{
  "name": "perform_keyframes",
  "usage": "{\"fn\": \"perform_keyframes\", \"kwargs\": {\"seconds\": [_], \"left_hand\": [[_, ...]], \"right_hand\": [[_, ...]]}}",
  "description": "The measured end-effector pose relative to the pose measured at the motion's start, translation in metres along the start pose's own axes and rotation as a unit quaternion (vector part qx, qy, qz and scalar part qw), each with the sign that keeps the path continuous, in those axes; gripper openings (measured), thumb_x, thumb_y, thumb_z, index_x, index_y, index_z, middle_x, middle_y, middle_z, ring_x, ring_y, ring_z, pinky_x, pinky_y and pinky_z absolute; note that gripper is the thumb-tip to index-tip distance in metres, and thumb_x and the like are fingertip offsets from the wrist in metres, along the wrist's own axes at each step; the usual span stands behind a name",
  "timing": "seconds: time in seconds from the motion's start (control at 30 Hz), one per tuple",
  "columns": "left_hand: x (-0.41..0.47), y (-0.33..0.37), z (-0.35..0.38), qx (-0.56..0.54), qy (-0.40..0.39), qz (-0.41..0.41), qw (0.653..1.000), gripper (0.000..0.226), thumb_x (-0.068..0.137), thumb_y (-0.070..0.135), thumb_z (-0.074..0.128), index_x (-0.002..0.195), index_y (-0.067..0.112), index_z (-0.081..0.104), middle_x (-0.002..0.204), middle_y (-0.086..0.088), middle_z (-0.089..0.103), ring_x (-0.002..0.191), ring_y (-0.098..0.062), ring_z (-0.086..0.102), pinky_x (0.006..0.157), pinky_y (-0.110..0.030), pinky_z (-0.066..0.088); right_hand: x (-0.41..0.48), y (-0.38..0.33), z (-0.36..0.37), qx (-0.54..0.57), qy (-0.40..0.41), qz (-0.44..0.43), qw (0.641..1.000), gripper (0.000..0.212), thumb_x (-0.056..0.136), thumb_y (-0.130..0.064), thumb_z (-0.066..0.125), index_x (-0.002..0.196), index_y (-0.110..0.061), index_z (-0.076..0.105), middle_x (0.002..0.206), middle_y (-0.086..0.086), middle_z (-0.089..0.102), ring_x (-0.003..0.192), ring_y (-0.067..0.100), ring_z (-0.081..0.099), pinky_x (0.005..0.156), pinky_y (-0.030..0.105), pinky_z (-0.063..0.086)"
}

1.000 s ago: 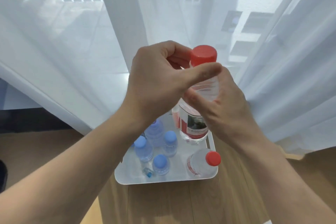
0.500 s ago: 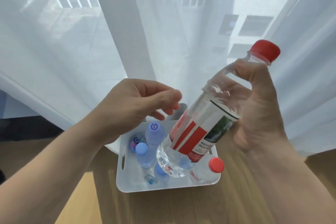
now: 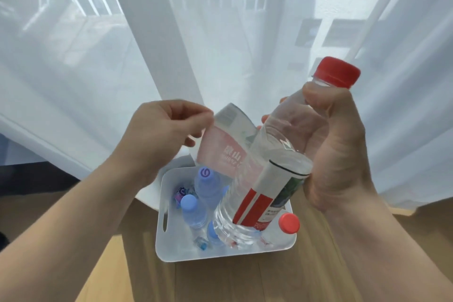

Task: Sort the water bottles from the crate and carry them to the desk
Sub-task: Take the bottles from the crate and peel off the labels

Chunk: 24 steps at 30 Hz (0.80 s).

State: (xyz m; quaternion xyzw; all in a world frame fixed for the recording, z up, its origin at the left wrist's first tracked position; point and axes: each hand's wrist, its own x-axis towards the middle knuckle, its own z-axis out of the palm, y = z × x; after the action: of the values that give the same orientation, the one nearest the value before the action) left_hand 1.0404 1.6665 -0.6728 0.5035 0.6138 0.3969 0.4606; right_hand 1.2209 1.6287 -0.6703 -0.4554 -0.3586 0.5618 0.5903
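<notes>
My right hand (image 3: 335,144) grips a clear red-capped water bottle (image 3: 274,162) by its upper body, tilted over the crate with the cap up and to the right. My left hand (image 3: 161,130) pinches the bottle's red-and-white label (image 3: 225,144), which is peeled away from the bottle on the left side. Below stands the white crate (image 3: 163,235) on the wooden floor. Inside it are several small blue-capped bottles (image 3: 193,208) and another red-capped bottle (image 3: 288,223) at the right corner.
Sheer white curtains (image 3: 220,44) hang right behind the crate and reach the wooden floor (image 3: 220,282). A dark strip (image 3: 24,179) runs along the left under the curtain edge.
My left hand let go of the cap area, dropped to the label and has pulled it off the bottle's left side. My right hand tilted the bottle.
</notes>
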Motion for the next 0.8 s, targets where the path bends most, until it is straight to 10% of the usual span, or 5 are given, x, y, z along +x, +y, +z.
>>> {"fn": "perform_keyframes", "kwargs": {"seconds": [0.1, 0.27, 0.4, 0.8], "left_hand": [[0.000, 0.012, -0.011, -0.075, 0.083, 0.027, 0.993, 0.010, 0.082, 0.010, 0.066, 0.075, 0.016, 0.071, 0.059, 0.006, 0.068, 0.049, -0.005, 0.057, 0.049, -0.019, 0.049], [-0.032, 0.019, 0.003, 0.157, -0.147, 0.167, 0.962, 0.009, 0.078, 0.017, 0.071, 0.073, 0.023, 0.076, 0.068, 0.011, 0.074, 0.057, 0.000, 0.064, 0.053, -0.011, 0.049], [-0.037, 0.017, 0.005, 0.183, -0.082, 0.258, 0.945, 0.012, 0.073, 0.039, 0.072, 0.067, 0.028, 0.072, 0.070, 0.014, 0.071, 0.062, -0.003, 0.064, 0.054, -0.008, 0.044], [-0.023, 0.009, 0.003, 0.150, -0.259, 0.057, 0.953, 0.051, 0.067, 0.059, 0.049, 0.114, 0.044, 0.061, 0.106, 0.031, 0.068, 0.096, 0.012, 0.063, 0.079, -0.006, 0.048]], "right_hand": [[0.003, 0.005, -0.002, -0.011, 0.030, 0.006, 0.999, 0.025, 0.064, -0.040, 0.059, 0.049, -0.019, 0.060, 0.056, 0.001, 0.062, 0.065, 0.022, 0.062, 0.069, 0.039, 0.048], [0.008, 0.007, -0.004, -0.034, 0.076, 0.006, 0.997, 0.030, 0.071, -0.041, 0.056, 0.071, -0.012, 0.059, 0.068, 0.005, 0.064, 0.072, 0.024, 0.063, 0.074, 0.041, 0.049], [0.007, 0.008, 0.001, -0.066, 0.092, -0.001, 0.994, 0.036, 0.074, -0.046, 0.056, 0.079, -0.010, 0.058, 0.075, 0.007, 0.065, 0.076, 0.022, 0.066, 0.074, 0.038, 0.049], [0.004, 0.001, 0.002, -0.065, 0.071, -0.022, 0.995, 0.038, 0.066, -0.048, 0.056, 0.074, -0.011, 0.061, 0.072, 0.008, 0.066, 0.074, 0.025, 0.063, 0.071, 0.041, 0.047]]}}
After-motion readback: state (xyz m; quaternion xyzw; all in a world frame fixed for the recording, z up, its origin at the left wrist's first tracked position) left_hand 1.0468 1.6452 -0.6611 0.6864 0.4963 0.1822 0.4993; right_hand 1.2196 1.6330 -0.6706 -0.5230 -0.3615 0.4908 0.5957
